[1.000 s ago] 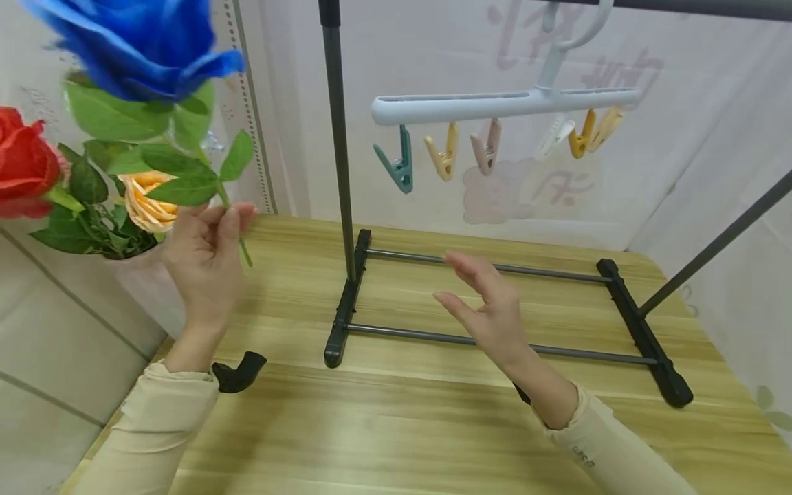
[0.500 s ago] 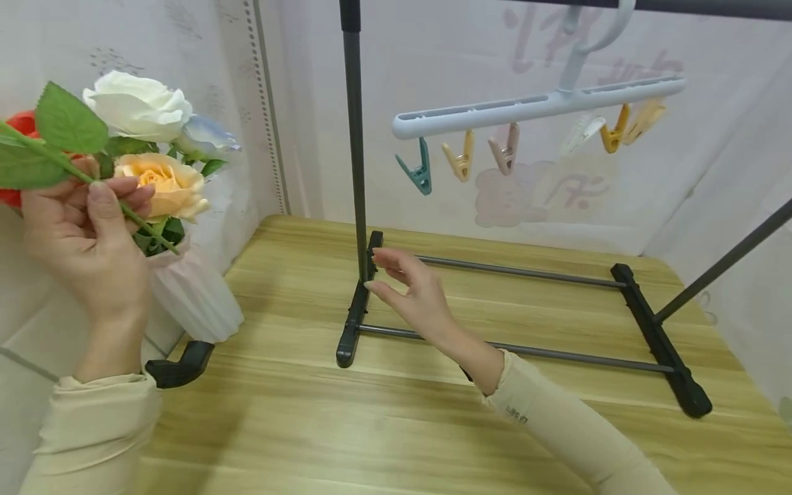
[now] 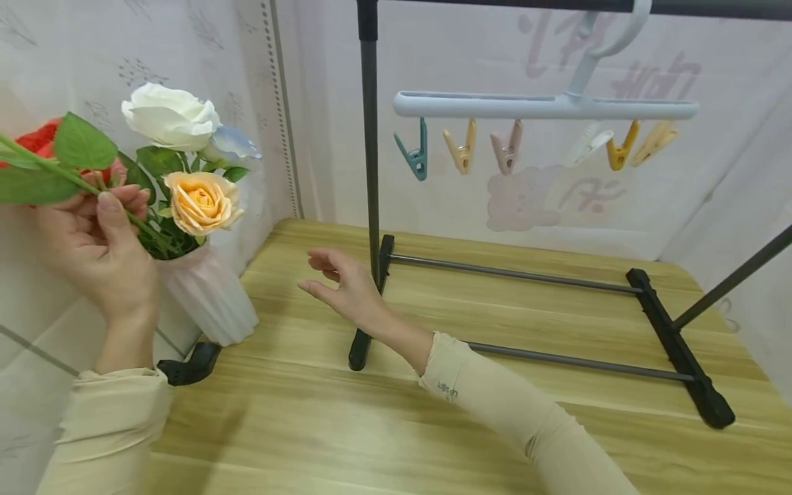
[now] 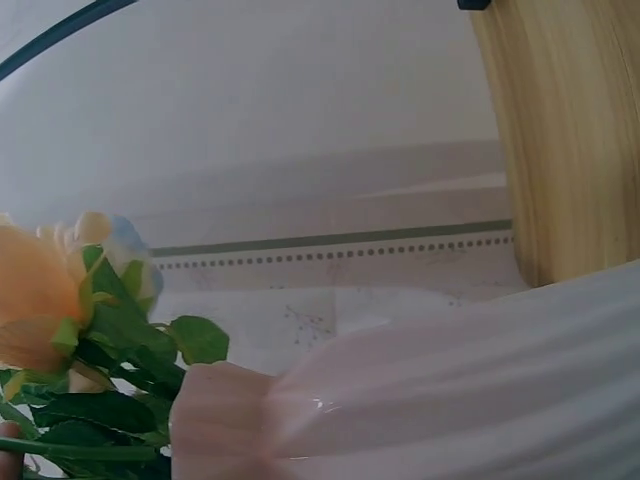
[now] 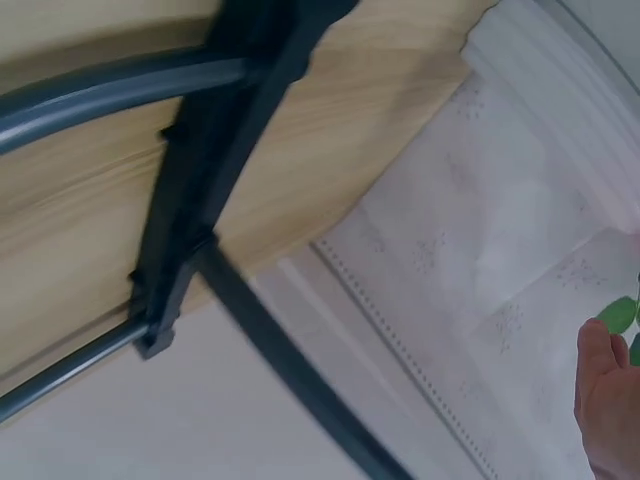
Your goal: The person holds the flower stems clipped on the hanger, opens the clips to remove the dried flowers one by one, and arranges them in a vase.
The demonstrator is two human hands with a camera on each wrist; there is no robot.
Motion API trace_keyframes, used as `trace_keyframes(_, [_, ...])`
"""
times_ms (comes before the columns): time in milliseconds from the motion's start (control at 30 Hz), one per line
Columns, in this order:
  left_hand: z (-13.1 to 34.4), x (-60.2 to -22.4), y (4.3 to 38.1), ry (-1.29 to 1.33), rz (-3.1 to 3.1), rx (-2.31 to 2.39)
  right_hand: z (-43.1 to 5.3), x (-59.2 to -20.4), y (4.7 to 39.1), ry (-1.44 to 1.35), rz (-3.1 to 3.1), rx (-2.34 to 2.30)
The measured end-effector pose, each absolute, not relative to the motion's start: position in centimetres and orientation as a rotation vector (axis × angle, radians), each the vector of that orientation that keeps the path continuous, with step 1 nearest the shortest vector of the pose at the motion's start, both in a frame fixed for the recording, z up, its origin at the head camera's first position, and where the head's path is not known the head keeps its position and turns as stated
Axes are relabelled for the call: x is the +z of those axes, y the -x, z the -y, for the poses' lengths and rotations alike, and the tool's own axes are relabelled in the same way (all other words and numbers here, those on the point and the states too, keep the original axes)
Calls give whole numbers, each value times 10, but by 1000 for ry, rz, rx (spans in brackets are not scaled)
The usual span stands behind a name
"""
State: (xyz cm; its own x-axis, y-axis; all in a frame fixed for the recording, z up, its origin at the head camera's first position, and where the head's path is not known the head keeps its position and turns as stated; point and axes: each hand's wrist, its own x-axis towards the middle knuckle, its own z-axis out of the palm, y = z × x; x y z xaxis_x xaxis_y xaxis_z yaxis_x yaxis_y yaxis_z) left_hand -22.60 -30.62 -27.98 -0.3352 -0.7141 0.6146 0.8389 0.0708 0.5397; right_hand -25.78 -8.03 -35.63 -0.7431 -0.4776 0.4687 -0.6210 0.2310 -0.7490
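My left hand (image 3: 111, 254) pinches the green stem of an artificial rose (image 3: 58, 170) between thumb and fingers. The stem slants down to the right, its lower end among the leaves at the mouth of a pale ribbed vase (image 3: 207, 295); its bloom is outside the head view. In the vase stand a white rose (image 3: 171, 117), a peach rose (image 3: 203, 203) and a pale blue rose (image 3: 234, 143). In the left wrist view the vase (image 4: 450, 400) lies large across the lower right, the held stem (image 4: 80, 452) at its mouth. My right hand (image 3: 346, 285), loosely curved and holding nothing, hovers by the rack's left foot.
A dark metal rack (image 3: 371, 158) stands on the wooden table (image 3: 297, 426). From its top bar hangs a pale blue hanger (image 3: 489, 105) with several coloured clips, among them a teal clip (image 3: 416, 155). A red rose (image 3: 40, 137) shows behind the left hand.
My left hand has brought the blue rose left and down, bringing its stem end to the vase mouth. My right hand has moved left from over the rack's base toward the vase.
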Motion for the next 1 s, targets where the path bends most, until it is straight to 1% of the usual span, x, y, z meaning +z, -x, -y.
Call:
trace_keyframes(233, [302, -288, 222, 94, 1033, -1621, 107, -358, 261, -1073, 2381, 1482])
trace_keyframes(400, [300, -291, 220, 85, 995, -1620, 134, -357, 262, -1098, 2404, 1486])
trace_keyframes(633, [302, -294, 216, 7, 1163, -1453, 176, -358, 265, -1153, 2479, 1605])
trace_keyframes(767, [306, -304, 217, -31, 1279, -1341, 187, -360, 270, -1132, 2520, 1576])
trace_keyframes(1000, [314, -328, 221, -228, 1510, -1157, 197, -360, 279, -1139, 2587, 1464])
